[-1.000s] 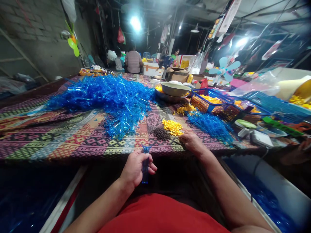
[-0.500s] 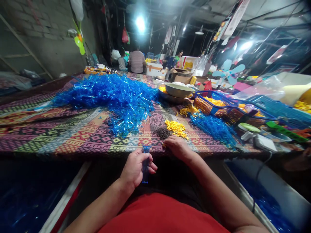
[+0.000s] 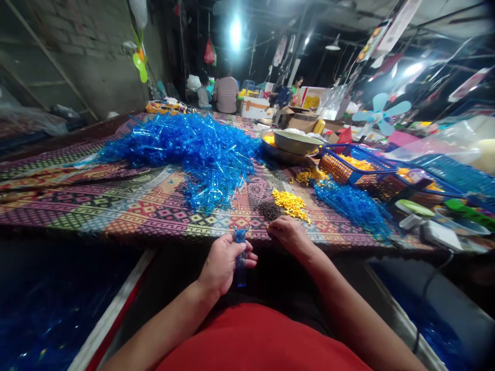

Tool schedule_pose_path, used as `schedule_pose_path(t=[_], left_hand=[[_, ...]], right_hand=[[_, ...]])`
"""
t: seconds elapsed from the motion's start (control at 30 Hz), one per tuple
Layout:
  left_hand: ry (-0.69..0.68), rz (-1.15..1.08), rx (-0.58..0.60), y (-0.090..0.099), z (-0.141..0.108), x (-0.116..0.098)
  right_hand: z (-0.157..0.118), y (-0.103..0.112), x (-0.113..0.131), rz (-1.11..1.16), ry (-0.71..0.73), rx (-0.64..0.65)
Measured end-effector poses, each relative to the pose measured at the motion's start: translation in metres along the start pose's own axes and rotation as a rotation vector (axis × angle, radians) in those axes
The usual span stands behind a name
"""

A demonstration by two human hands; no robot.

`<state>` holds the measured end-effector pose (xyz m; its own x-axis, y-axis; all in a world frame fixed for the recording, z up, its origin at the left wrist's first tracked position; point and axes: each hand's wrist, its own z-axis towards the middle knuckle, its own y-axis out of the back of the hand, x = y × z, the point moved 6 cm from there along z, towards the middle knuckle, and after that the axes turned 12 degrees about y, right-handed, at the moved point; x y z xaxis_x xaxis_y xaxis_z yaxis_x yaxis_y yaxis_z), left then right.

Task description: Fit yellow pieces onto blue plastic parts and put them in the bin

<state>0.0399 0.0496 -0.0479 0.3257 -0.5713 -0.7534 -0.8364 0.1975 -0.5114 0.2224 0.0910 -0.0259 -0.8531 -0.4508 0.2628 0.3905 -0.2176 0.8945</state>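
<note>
My left hand (image 3: 222, 263) is closed around a narrow, see-through blue plastic piece (image 3: 241, 265), held upright just in front of the table edge. The piece flares at its top end. My right hand (image 3: 290, 234) rests at the table's front edge with fingertips pinched together. A speck of yellow shows at those fingertips, most likely a small yellow plastic piece. Right beyond this hand lie a small heap of dark beads (image 3: 269, 210) and a heap of yellow plastic pieces (image 3: 291, 204). Farther off spreads a large pile of clear blue plastic pieces (image 3: 185, 141).
A patterned cloth (image 3: 154, 206) covers the table. To the right are a smaller blue pile (image 3: 350, 206), a metal bowl (image 3: 297, 141), a blue basket (image 3: 344, 167), a white box with a cable (image 3: 441, 235) and a fan (image 3: 381, 114). Several people sit in the background.
The view has turned slightly left, so the scene sits farther right. Both hands keep nearly the same places at the table edge, the left still holding the blue piece.
</note>
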Motion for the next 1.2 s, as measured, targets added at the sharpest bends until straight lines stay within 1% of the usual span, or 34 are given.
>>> schedule_pose_path(t=[0.07, 0.13, 0.17, 0.23, 0.33, 0.47, 0.57, 0.73, 0.83, 0.9, 0.97, 1.0, 1.07, 1.1, 1.2], left_hand=[[0.003, 0.000, 0.002, 0.000, 0.000, 0.001], [0.021, 0.006, -0.004, -0.002, 0.001, 0.002], [0.030, 0.010, -0.008, -0.003, 0.001, 0.002], [0.042, 0.013, -0.012, -0.006, 0.003, 0.003], [0.034, 0.014, 0.004, -0.010, 0.003, 0.003], [-0.006, 0.040, 0.018, -0.011, 0.001, 0.002], [-0.029, 0.086, -0.003, -0.009, 0.000, 0.002], [-0.033, 0.140, -0.052, -0.003, -0.001, -0.001], [-0.054, 0.221, -0.114, 0.003, 0.000, -0.004], [-0.077, 0.268, -0.158, 0.008, 0.000, -0.008], [-0.087, 0.248, -0.181, 0.013, -0.001, -0.012], [-0.089, 0.216, -0.183, 0.016, -0.002, -0.014], [-0.098, 0.143, -0.179, 0.022, -0.004, -0.019], [-0.104, 0.118, -0.176, 0.024, -0.005, -0.021], [-0.118, 0.088, -0.186, 0.034, -0.008, -0.026]], right_hand=[[-0.002, 0.005, 0.008, 0.155, 0.040, -0.118], [-0.002, 0.010, 0.023, 0.325, 0.109, -0.206], [-0.001, 0.011, 0.034, 0.390, 0.149, -0.229], [0.001, 0.013, 0.054, 0.444, 0.214, -0.244], [0.005, 0.014, 0.076, 0.395, 0.293, -0.250], [0.007, 0.014, 0.092, 0.264, 0.469, -0.233], [0.008, 0.012, 0.095, 0.224, 0.553, -0.207], [0.006, 0.008, 0.098, 0.218, 0.627, -0.233], [0.008, 0.006, 0.101, 0.291, 0.634, -0.223], [0.015, 0.003, 0.100, 0.381, 0.604, -0.197], [0.029, 0.000, 0.092, 0.451, 0.523, -0.197], [0.037, -0.003, 0.084, 0.445, 0.467, -0.208], [0.057, -0.012, 0.068, 0.320, 0.349, -0.212], [0.067, -0.018, 0.060, 0.224, 0.304, -0.181], [0.091, -0.037, 0.047, 0.063, 0.249, -0.102]])
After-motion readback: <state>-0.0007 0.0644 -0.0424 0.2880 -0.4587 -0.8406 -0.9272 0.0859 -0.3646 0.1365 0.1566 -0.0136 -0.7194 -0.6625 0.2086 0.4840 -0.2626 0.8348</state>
